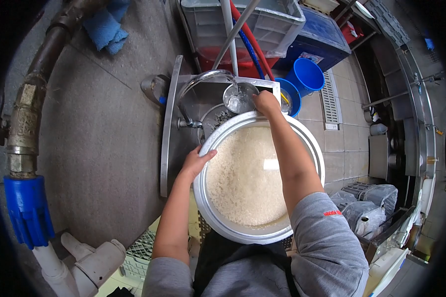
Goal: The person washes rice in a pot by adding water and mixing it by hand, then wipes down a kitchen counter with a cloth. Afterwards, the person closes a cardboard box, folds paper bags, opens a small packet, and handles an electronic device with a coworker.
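Left hand (198, 161) grips the rice pot (200, 190) by its rim at the sink's (170, 119) near edge, apparently for steadiness. Right hand (266, 103) grips a metal bowl (249, 90) beneath the faucet (205, 74), presumably catching water (239, 103).

A grey wall with thin seams (104, 138) fills the left side, a dark brown metal pipe (45, 57) running before it. Square grey floor tiles (353, 138) border a slotted metal drain grate (331, 101); grey metal furniture (411, 141) lines the right.
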A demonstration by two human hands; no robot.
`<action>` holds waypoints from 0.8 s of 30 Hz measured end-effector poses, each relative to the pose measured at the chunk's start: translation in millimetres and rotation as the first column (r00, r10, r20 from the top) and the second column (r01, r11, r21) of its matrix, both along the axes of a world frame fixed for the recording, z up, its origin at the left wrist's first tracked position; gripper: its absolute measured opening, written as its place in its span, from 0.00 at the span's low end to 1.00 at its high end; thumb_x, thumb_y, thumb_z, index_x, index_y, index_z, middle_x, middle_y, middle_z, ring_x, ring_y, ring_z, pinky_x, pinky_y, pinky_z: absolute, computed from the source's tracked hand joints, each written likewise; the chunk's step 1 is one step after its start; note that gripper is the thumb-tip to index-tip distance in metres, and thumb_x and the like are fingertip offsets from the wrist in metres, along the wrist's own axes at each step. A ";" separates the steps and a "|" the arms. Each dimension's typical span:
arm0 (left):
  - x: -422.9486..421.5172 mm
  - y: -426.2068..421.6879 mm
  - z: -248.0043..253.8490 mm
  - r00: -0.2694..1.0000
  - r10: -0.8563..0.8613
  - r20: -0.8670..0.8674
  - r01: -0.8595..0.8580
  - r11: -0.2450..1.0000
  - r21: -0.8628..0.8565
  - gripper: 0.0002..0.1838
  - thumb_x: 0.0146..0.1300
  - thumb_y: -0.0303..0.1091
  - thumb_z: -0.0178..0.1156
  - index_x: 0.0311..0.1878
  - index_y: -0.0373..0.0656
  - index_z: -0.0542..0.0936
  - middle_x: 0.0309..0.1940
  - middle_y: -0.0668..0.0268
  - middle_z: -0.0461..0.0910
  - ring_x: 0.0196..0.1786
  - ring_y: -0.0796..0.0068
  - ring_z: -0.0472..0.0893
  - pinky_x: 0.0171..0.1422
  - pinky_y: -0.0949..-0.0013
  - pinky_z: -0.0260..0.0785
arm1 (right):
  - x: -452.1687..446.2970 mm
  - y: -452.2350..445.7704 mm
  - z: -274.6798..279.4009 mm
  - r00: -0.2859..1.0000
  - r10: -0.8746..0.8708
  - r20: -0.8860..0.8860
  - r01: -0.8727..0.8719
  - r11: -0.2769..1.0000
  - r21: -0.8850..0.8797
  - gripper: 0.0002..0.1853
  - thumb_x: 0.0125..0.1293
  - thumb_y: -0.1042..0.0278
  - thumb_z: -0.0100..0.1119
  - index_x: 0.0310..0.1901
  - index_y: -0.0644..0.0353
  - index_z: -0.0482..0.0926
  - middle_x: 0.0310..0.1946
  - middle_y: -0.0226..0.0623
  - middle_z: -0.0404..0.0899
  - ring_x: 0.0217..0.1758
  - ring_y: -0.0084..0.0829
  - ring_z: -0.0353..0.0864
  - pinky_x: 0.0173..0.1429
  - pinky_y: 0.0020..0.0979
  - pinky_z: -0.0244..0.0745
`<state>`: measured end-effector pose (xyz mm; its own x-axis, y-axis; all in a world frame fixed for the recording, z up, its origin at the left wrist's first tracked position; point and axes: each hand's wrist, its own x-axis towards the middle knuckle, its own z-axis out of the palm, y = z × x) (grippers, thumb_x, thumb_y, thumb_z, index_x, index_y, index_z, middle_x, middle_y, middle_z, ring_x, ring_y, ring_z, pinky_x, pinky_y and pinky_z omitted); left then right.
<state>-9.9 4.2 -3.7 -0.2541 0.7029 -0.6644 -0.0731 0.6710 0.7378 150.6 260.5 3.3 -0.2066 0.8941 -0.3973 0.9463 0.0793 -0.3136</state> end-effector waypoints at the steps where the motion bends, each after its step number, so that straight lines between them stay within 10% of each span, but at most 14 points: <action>1: -1.2 1.4 1.0 1.000 -0.024 -0.009 0.024 1.000 -0.012 0.31 0.54 0.46 0.64 0.57 0.37 0.71 0.46 0.56 0.78 0.48 0.67 0.78 0.53 0.68 0.68 | 0.0 -0.6 0.0 1.000 -0.002 -0.001 0.002 1.000 0.001 0.22 0.63 0.50 0.49 0.41 0.64 0.80 0.43 0.51 0.78 0.49 0.47 0.77 0.54 0.40 0.70; 24: -22.0 33.1 8.9 0.979 -0.199 -0.041 0.197 0.979 -0.060 0.30 0.56 0.51 0.61 0.55 0.39 0.74 0.46 0.56 0.78 0.48 0.67 0.78 0.53 0.68 0.68 | 6.0 17.5 -9.7 1.000 0.011 -0.026 -0.011 1.000 -0.001 0.21 0.59 0.52 0.53 0.42 0.63 0.80 0.44 0.50 0.78 0.50 0.46 0.77 0.54 0.40 0.70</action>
<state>-31.9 37.3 5.2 -0.1450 0.7047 -0.6946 0.0986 0.7088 0.6985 156.5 278.1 -6.4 -0.2267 0.8914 -0.3925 0.9367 0.0892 -0.3384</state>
